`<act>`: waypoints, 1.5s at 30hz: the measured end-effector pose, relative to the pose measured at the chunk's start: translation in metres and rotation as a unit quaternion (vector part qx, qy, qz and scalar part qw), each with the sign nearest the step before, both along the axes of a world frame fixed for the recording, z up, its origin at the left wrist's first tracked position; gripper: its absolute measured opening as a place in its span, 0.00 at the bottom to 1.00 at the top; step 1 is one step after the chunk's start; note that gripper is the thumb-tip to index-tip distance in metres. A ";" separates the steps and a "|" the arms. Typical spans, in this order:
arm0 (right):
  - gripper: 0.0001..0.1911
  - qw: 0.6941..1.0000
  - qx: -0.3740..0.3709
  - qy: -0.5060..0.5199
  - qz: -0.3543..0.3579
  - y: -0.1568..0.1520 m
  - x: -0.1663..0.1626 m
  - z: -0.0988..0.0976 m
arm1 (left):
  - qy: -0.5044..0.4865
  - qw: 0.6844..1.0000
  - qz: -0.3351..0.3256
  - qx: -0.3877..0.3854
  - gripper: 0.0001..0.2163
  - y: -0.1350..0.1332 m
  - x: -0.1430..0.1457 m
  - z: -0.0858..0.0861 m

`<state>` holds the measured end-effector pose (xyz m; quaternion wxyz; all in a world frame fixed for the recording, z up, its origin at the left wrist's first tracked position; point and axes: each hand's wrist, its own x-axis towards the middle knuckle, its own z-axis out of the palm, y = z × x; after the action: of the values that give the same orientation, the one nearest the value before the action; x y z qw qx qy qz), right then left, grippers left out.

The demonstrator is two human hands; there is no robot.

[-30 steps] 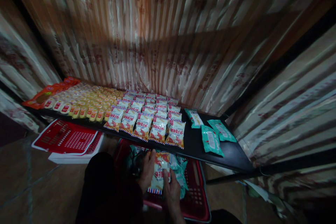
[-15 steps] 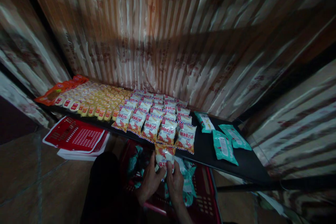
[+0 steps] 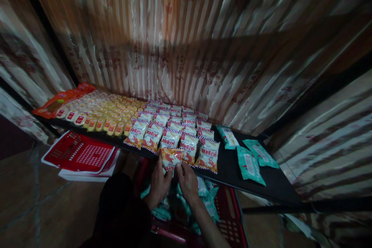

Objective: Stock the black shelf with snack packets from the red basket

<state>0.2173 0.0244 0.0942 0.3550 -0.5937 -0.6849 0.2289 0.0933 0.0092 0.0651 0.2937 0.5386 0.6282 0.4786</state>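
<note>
– Orange-and-white packet (image 3: pixel 172 157), head view: where is it placed relative to the hands?
– It is held just ahead of both, at the fingertips, over the front edge of the shelf (image 3: pixel 232 168). It is pinched along its near edge from two sides, by the left hand (image 3: pixel 158 184) at its left corner and by the right hand (image 3: pixel 188 181) at its right.
– Which hand is nearer?
– Neither can be singled out, since both are touching it. The fingers of each are closed on the wrapper.
– And its axis?
– Its striped end is turned away from the hands, in line with the rows (image 3: pixel 177 131) of like packets directly beyond it. Whether the front ones are touched cannot be told.
– What else is seen?
– A basket (image 3: pixel 232 224) with more packets is seen under the wrists. Green packets (image 3: pixel 249 162) are laid on the shelf to the right, well apart.
</note>
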 end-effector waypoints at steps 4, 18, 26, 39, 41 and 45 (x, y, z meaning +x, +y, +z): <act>0.24 0.999 0.022 -0.021 0.022 0.014 -0.006 0.007 | 0.052 0.998 0.002 0.046 0.30 0.019 -0.010 -0.004; 0.19 0.967 0.187 -0.175 0.000 0.073 0.005 0.022 | 0.166 0.979 0.048 0.110 0.28 0.032 -0.018 -0.027; 0.15 0.953 0.177 -0.240 0.047 0.130 0.006 0.041 | 0.195 0.970 0.066 0.131 0.29 0.035 -0.015 -0.029; 0.12 0.963 0.124 -0.229 0.070 0.160 0.003 0.039 | 0.166 0.976 0.082 0.112 0.26 0.036 -0.009 -0.034; 0.10 0.965 0.116 -0.221 0.081 0.165 0.002 0.041 | 0.165 0.976 0.080 0.113 0.26 0.036 -0.009 -0.035; 0.12 0.967 0.118 -0.210 0.086 0.176 0.001 0.043 | 0.167 0.977 0.077 0.111 0.26 0.037 -0.009 -0.033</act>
<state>0.2182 0.2007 0.1374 0.2499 -0.5214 -0.8146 0.0465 0.0839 0.0458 0.0325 0.0853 0.5903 0.6505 0.4702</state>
